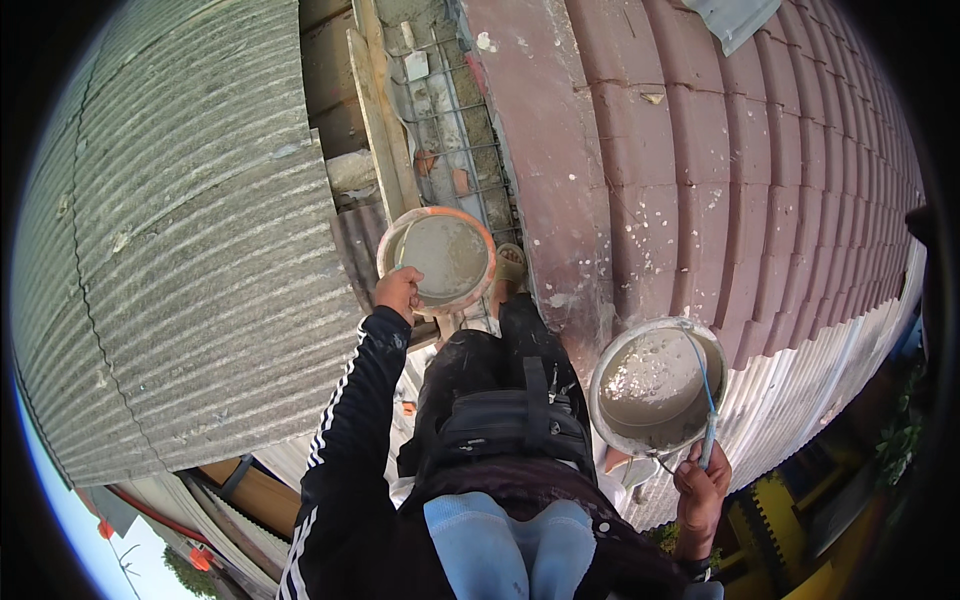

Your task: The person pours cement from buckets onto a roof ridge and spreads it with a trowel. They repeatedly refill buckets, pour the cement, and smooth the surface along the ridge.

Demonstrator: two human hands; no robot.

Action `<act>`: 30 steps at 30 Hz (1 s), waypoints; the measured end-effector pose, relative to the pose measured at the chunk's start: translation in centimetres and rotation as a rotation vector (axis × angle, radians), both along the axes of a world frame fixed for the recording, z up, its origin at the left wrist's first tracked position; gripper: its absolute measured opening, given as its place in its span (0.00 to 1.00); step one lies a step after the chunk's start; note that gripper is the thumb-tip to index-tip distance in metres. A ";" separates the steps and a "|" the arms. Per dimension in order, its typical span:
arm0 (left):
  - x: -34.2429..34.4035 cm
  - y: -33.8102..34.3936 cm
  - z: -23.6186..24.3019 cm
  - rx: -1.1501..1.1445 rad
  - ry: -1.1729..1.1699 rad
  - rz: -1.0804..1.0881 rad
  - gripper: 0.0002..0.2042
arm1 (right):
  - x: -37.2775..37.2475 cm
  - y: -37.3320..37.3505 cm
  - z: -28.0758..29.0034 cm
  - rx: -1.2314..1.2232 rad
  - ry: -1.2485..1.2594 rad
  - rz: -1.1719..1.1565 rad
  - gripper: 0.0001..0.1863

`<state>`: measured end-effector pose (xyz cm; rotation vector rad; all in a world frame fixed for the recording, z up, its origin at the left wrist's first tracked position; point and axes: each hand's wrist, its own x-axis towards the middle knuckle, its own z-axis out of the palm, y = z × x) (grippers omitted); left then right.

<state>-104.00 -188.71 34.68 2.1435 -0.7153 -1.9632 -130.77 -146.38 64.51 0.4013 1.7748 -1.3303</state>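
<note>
My left hand [399,292] is closed at the near left edge of an orange-rimmed bucket [489,262], where its handle seems to be. Grey wet mortar [446,258] fills much of that bucket. At the right, my right hand [703,488] grips the light-blue handle of a grey bucket [600,412], which also has grey, wet-looking mix inside. This second bucket hangs beside my right hip, next to the tiled roof. The fingers of both hands are partly hidden.
A corrugated grey roof [190,270] lies left, a maroon tiled roof [650,150] right. Between them runs a channel with steel rebar [465,105] and a wooden plank [378,120]. My foot [509,266] stands in it. At lower right the roof edge drops toward yellow structures [775,515].
</note>
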 end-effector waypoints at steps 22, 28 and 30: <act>-13.5 -17.9 -27.3 -0.247 -0.159 -0.652 0.20 | -0.8 -21.4 1.4 0.076 0.028 0.136 0.13; -14.0 -19.6 -26.6 -0.076 -0.107 -0.759 0.29 | -1.1 -31.7 2.4 0.085 -0.023 0.388 0.10; -14.3 -19.5 -27.0 0.005 -0.101 -0.727 0.29 | -0.9 -35.2 2.8 0.078 -0.082 0.384 0.15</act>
